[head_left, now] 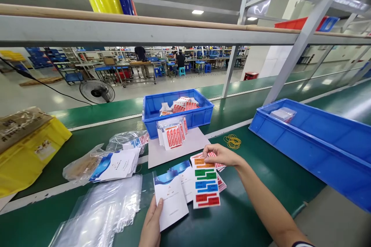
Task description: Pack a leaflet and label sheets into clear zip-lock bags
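Note:
My left hand (153, 218) is closed on a white booklet (171, 204) with a blue wavy top, thumb on its front. Clear plastic shows at the booklet's upper left edge. Between the thumb and fingers of my right hand (218, 155) hangs a label sheet (206, 187) with orange, green, blue and red strips. Behind it, red and white sheets (222, 185) lie on the green table, partly hidden. A second booklet (185, 175) rests between the held booklet and the label sheet. Flat clear plastic bags (107, 204) are spread left of my left hand.
A blue bin (179, 117) holds red and white sheets; more sheets (174, 135) lean on its front, over a white board (174, 156). More booklets (117, 166) lie left. Rubber bands (232, 141) lie near a long blue bin (313, 142). A yellow bin (34, 158) stands far left.

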Demonstrator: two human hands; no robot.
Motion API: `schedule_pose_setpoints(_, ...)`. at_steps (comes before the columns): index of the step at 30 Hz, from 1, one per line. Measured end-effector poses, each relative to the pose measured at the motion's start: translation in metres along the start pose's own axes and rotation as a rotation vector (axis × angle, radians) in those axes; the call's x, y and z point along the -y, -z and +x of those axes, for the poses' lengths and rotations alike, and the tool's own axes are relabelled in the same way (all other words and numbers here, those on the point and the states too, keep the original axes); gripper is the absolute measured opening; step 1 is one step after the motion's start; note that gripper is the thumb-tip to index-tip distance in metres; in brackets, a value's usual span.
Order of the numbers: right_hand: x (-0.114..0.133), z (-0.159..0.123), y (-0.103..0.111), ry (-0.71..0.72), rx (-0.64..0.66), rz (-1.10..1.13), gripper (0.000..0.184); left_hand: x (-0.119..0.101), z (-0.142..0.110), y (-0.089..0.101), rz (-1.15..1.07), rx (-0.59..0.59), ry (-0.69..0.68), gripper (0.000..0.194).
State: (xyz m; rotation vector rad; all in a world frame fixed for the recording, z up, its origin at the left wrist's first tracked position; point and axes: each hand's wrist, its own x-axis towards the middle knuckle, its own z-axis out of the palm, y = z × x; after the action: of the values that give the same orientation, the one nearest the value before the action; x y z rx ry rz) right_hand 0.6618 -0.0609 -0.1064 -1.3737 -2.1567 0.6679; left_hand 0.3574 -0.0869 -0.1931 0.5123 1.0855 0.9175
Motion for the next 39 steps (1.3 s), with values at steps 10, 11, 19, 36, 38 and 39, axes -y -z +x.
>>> schedule_pose_setpoints(10,0.034,0.014,-0.061,0.075,-0.183,0.029,0.024,0.002,-0.025,-0.021,0.013,0.134,0.107,0.078)
schedule_pose_setpoints(11,0.024,0.008,-0.054,0.087,-0.201,-0.02,0.03,0.0,-0.026,-0.022,0.027,0.116,0.11,0.081)
schedule_pose_setpoints(19,-0.073,-0.068,-0.018,-0.182,-0.03,-0.514,0.081,-0.005,-0.026,-0.025,0.051,-0.017,0.112,0.087)
schedule_pose_setpoints(36,-0.091,-0.076,-0.012,-0.091,0.049,-0.555,0.039,-0.006,-0.01,-0.014,0.143,-0.059,0.211,0.091)
schedule_pose_setpoints(38,-0.088,-0.077,-0.011,-0.117,0.056,-0.558,0.034,-0.005,-0.011,-0.015,0.119,-0.054,0.204,0.094)
schedule_pose_setpoints(39,-0.087,-0.078,-0.011,-0.141,0.05,-0.559,0.031,-0.005,-0.012,-0.015,0.108,-0.057,0.205,0.096)
